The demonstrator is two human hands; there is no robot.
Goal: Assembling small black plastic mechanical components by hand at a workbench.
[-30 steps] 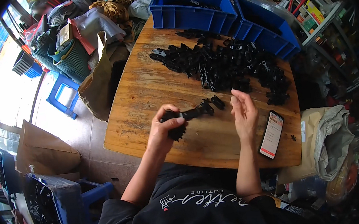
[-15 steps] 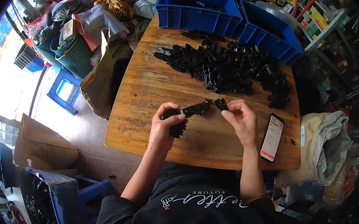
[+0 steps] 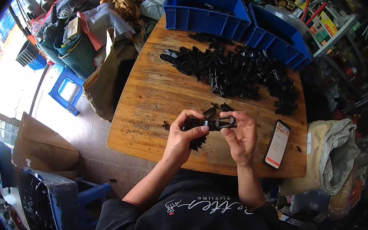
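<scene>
Above the near part of the wooden table (image 3: 145,92), my left hand (image 3: 178,141) is closed around a bunch of black toothed plastic parts (image 3: 197,144). From its thumb and fingers a flat black plastic clip (image 3: 220,123) with a long opening sticks out to the right. My right hand (image 3: 243,136) pinches the far end of this clip between thumb and fingers. Just beyond the hands are small black pieces (image 3: 214,109); another small black piece (image 3: 166,125) lies left of my left hand. Farther back spreads a large heap of similar black parts (image 3: 233,71).
Two blue crates (image 3: 207,20) stand along the table's back edge, black parts inside. A lit phone (image 3: 278,144) lies at right, near a tiny black piece (image 3: 298,149). Paper sacks (image 3: 46,145) and a blue stool (image 3: 66,92) are at left; a lined sack (image 3: 337,143) is at right.
My left hand has shifted right and slightly nearer to me. My right hand has closed in and now grips the clip's end. A small black piece now shows left of my left hand.
</scene>
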